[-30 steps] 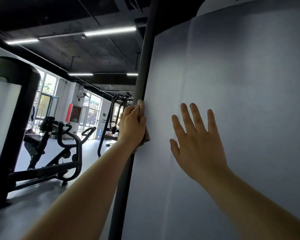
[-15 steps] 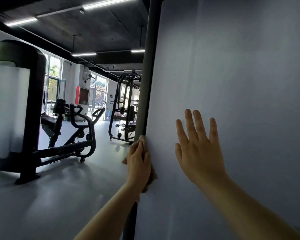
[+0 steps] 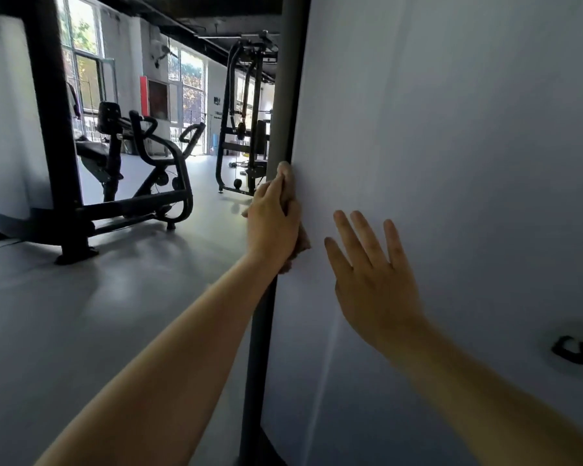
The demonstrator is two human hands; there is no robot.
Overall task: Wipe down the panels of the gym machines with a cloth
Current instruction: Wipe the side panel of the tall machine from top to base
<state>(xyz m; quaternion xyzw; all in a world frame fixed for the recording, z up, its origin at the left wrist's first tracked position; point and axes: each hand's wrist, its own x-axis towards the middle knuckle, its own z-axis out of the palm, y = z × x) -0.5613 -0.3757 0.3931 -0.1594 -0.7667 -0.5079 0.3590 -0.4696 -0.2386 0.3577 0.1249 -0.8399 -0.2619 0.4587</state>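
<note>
A large, smooth, matte white panel (image 3: 451,163) fills the right half of the frame, with faint vertical creases seen along its surface. A blurred black mark (image 3: 579,349) is printed on it at the lower right. Along the panel's left edge a round grey metal post (image 3: 283,95) runs from the top of the frame down to the bottom centre, darker in its lower part.

The left hand (image 3: 273,223) is seen at the centre of the frame, at the seam where post and panel meet. Its fingers are curled round a small tan cloth (image 3: 302,242), which is pressed against the panel's left edge; only a crumpled corner of the cloth is visible below the palm. Just to the right, the right hand (image 3: 374,280) is laid flat on the panel, with its fingers straight and slightly spread, nothing held. Both bare forearms reach in from the bottom edge.

In the left half, a glossy pale grey floor (image 3: 81,314) is shown. On it stands a black tubular-steel gym machine (image 3: 142,183) with a padded seat and curved handles, beside a rounded white housing at the far left. A second black frame machine (image 3: 246,122) is seen at upper centre. Tall windows (image 3: 85,62) line the back wall at upper left.
</note>
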